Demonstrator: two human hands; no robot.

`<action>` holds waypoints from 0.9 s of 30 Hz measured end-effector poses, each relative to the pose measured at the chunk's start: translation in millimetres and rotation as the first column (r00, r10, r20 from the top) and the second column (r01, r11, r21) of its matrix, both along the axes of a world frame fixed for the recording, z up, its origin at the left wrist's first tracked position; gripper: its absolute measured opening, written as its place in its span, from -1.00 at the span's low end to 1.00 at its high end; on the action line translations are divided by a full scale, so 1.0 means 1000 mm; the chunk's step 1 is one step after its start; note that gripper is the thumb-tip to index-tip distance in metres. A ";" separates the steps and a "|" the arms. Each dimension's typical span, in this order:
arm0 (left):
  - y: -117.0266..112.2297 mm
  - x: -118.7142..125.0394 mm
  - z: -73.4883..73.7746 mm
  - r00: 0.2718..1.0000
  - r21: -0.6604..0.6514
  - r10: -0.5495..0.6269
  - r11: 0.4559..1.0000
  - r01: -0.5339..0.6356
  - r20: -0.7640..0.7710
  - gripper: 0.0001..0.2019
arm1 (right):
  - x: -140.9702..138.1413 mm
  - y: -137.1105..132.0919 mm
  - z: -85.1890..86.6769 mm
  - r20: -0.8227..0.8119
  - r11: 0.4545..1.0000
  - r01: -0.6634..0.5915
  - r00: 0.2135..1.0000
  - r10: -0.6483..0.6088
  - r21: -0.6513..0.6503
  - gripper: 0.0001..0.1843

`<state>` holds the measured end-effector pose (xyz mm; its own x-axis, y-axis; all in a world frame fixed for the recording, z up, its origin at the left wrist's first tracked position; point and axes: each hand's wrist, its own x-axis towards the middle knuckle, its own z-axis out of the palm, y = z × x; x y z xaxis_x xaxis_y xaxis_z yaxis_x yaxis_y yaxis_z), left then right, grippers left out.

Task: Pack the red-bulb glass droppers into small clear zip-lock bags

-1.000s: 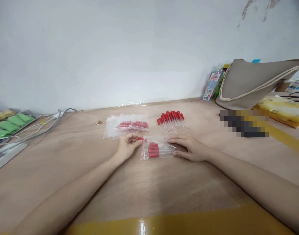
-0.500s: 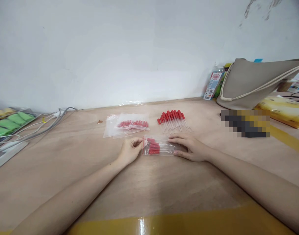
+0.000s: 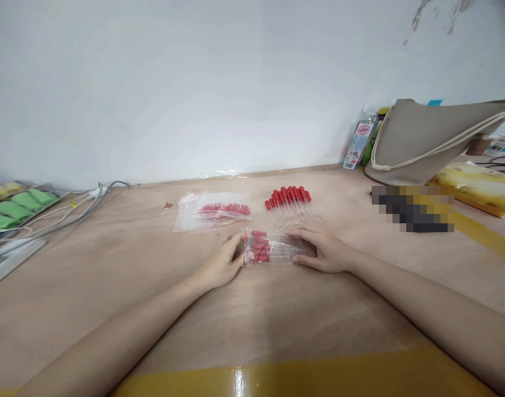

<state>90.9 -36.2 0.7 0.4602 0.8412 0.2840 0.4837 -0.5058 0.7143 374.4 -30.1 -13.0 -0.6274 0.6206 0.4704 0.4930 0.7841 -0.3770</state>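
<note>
On a wood-grained worktop (image 3: 244, 309), a clear zip bag (image 3: 277, 239) of red-bulbed droppers (image 3: 261, 245) lies between two hands. The left hand (image 3: 221, 266) grasps its red-striped mouth; the right hand (image 3: 329, 251) rests, fingers spread and loose, at the opposite end. Should the mouth gape, a tilt could spill the droppers; pressing too hard could bend their slim stems. Glare blurs the tips, and whether the zip is sealed cannot be told.
</note>
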 end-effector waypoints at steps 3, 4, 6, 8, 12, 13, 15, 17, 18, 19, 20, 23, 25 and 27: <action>0.001 -0.002 -0.001 0.999 0.023 -0.045 0.999 0.046 -0.026 -0.67 | 0.001 0.000 -0.001 -0.010 1.000 0.022 1.000 -0.022 -0.019 -0.33; 0.001 -0.002 -0.001 0.997 0.040 -0.067 0.997 0.068 -0.030 -0.68 | 0.002 0.001 -0.002 -0.012 0.999 0.027 1.000 -0.028 -0.024 -0.29; 0.001 -0.002 0.001 0.995 0.073 -0.097 0.992 0.099 -0.037 -0.70 | 0.002 0.001 -0.003 -0.014 0.999 0.027 1.000 -0.028 -0.034 -0.26; -0.001 -0.001 0.002 0.992 0.077 -0.118 0.990 0.121 -0.036 -0.73 | 0.002 0.002 -0.004 -0.024 0.999 0.018 1.000 -0.019 -0.040 -0.25; -0.003 0.001 0.003 0.990 0.003 -0.126 0.992 0.126 0.065 -0.73 | 0.002 0.001 -0.003 -0.063 0.999 -0.011 0.998 0.009 -0.037 -0.22; -0.002 0.001 0.003 0.986 -0.034 -0.118 0.992 0.123 0.114 -0.73 | 0.002 0.001 -0.002 -0.069 0.999 -0.012 0.998 0.009 -0.036 -0.22; -0.001 0.001 0.000 0.971 -0.124 -0.104 0.983 0.133 0.215 -0.72 | 0.002 0.001 -0.001 -0.073 1.000 0.001 0.997 -0.003 -0.028 -0.26; 0.001 0.001 -0.003 0.953 -0.199 -0.063 0.972 0.126 0.297 -0.71 | 0.001 0.000 0.000 -0.061 1.000 0.017 0.998 -0.018 -0.013 -0.32; 0.003 0.000 -0.004 0.946 -0.226 -0.028 0.968 0.107 0.324 -0.69 | 0.001 0.000 0.001 -0.054 1.000 0.017 0.998 -0.018 -0.006 -0.35; 0.004 -0.001 -0.004 0.939 -0.248 0.010 0.965 0.080 0.343 -0.67 | 0.000 0.000 0.002 -0.046 1.000 0.014 0.999 -0.014 -0.002 -0.39; 0.005 -0.002 -0.005 0.935 -0.270 0.047 0.961 0.053 0.353 -0.65 | 0.000 0.000 0.002 -0.038 1.000 0.008 0.999 -0.008 -0.001 -0.47; 0.009 -0.007 -0.002 0.923 -0.342 0.119 0.940 0.014 0.365 -0.59 | -0.001 0.002 0.002 -0.017 1.000 -0.001 1.000 0.001 0.005 -0.71; 0.011 -0.011 0.002 0.917 -0.395 0.167 0.918 -0.011 0.362 -0.58 | -0.001 0.003 0.000 -0.005 1.000 -0.013 1.000 0.013 0.004 -0.74; 0.015 -0.014 0.006 0.909 -0.428 0.249 0.899 -0.088 0.335 -0.62 | -0.001 0.004 -0.001 0.016 0.999 -0.034 0.999 0.035 -0.011 -0.68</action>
